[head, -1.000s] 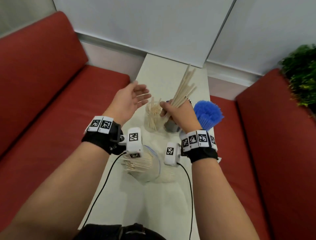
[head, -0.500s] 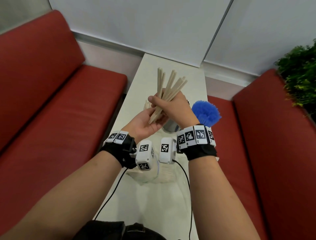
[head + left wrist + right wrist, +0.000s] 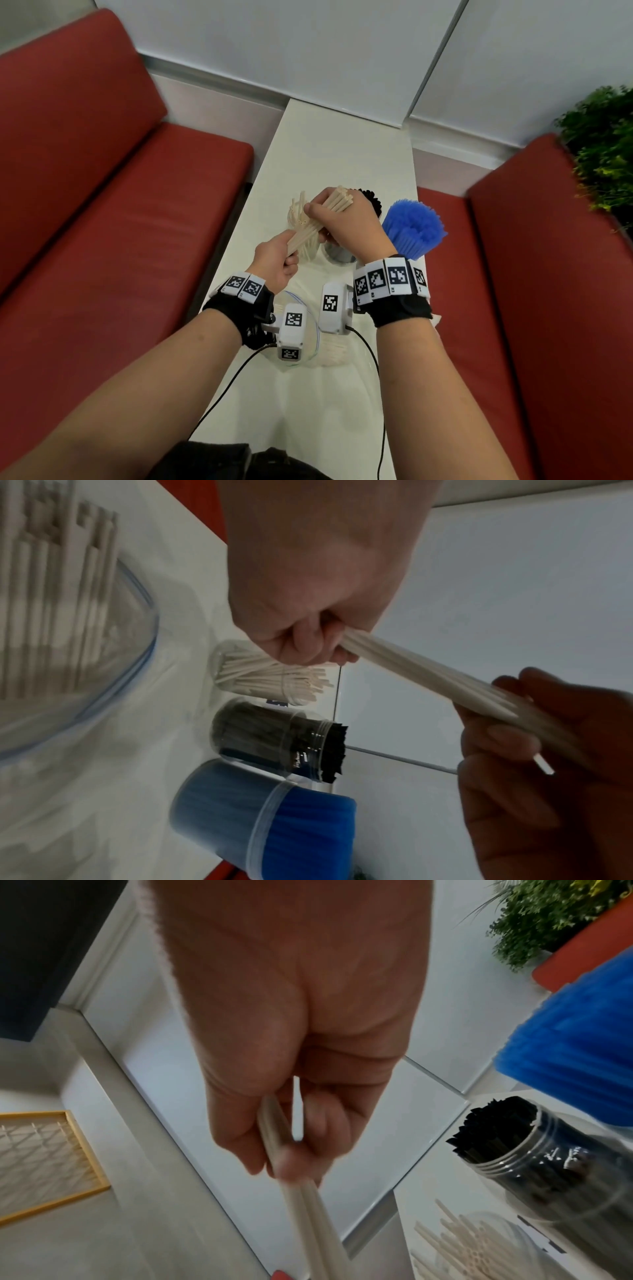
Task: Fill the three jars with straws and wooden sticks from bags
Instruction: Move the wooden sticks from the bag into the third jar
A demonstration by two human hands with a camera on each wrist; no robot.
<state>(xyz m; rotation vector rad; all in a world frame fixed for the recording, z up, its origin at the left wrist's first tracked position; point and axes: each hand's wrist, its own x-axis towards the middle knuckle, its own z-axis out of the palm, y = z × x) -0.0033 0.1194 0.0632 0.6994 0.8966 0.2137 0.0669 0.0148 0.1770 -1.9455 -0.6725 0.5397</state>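
left hand (image 3: pixel 275 262): fingers curled tight round lower end of cream straw bundle (image 3: pixel 320 221). right hand (image 3: pixel 346 224): fingers and thumb wrapped round upper end of same bundle; tips of straws protrude past knuckles. bundle tilted, held above white table (image 3: pixel 342 147), over clear jar of cream straws (image 3: pixel 270 679). jar of black straws (image 3: pixel 277 739) just beside it; jar of blue straws (image 3: pixel 263 823) next in row. clear bag with blue-edged opening (image 3: pixel 103 647) lies on table near wrists, pale sticks inside.
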